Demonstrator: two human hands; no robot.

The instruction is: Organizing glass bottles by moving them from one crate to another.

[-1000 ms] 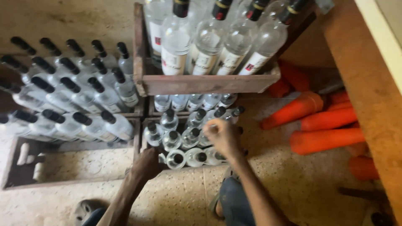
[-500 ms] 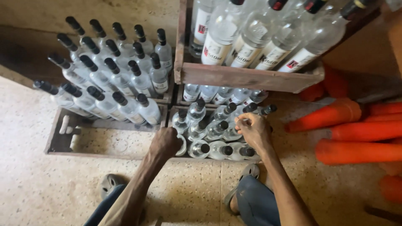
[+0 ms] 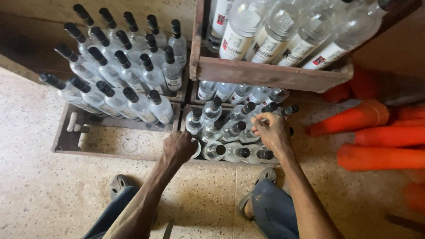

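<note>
The left hand (image 3: 178, 148) is gripping the near edge of the wooden crate (image 3: 182, 116) at 6 o'clock, fingers curled over it. At 3 o'clock from it, the right hand (image 3: 271, 131) is resting on the crate's black-capped clear bottles (image 3: 214, 150), fingers bunched together around one cap.

Clear glass bottles (image 3: 230, 132) with black screw caps stand upright in rows inside a low wooden crate (image 3: 185, 116) on the speckled floor. At the group's 8 o'clock, one bottle (image 3: 195, 148) lies mostly hidden beneath the left hand (image 3: 178, 148). At its 3 o'clock, another bottle's cap appears pinched under the right hand (image 3: 271, 131), though the fingers obscure it.
</note>
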